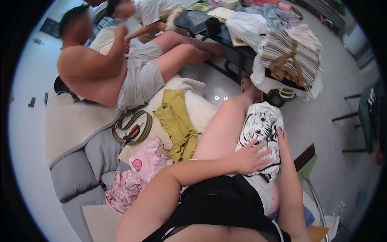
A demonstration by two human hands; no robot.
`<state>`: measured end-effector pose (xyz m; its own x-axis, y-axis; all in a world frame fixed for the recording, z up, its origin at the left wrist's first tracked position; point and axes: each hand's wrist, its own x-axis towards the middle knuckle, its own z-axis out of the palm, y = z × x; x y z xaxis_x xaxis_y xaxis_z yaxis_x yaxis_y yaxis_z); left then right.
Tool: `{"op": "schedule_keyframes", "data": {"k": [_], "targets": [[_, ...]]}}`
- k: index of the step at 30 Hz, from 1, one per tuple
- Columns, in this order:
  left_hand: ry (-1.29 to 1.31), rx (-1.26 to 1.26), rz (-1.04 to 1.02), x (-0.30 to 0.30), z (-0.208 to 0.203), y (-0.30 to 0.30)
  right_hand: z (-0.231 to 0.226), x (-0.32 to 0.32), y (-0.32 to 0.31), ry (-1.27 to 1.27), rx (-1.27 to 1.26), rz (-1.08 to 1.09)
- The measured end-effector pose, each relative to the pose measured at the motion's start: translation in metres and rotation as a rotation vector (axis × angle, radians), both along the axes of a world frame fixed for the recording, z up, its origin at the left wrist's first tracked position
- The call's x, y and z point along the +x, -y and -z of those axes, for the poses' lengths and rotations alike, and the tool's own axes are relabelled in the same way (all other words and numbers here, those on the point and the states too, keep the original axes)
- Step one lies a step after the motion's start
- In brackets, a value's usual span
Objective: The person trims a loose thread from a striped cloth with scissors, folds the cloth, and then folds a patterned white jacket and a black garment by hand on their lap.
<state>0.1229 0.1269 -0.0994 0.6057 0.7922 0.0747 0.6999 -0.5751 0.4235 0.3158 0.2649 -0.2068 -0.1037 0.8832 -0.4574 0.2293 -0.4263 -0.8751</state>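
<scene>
One left hand, one right hand, loose splayed grip on white cat-printed cloth

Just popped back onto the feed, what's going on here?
The left hand lies with spread fingers on a white cat-print cloth over the seated person's lap; the right hand touches its right edge. To the left lie a mustard garment, a pink printed cloth and a coiled belt. Farther off are a person in grey shorts and another in white.
</scene>
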Motion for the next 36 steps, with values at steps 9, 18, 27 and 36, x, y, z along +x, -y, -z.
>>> {"op": "schedule_keyframes", "data": {"k": [9, 18, 27, 36], "targets": [[0.177, -0.029, 0.238, -0.001, -0.009, 0.008, -0.069, -0.014, 0.023, -0.161, -0.084, -0.053], [0.538, -0.499, 0.344, 0.009, -0.031, 0.013, -0.092, -0.015, 0.026, -0.519, -0.309, 0.031], [1.103, -0.731, -0.411, -0.023, -0.029, 0.023, -0.17, -0.013, 0.016, -0.498, 0.046, 0.105], [1.753, -1.1, -0.967, -0.062, -0.031, 0.009, -0.25, -0.049, 0.041, 0.443, 0.999, -0.73]]}}
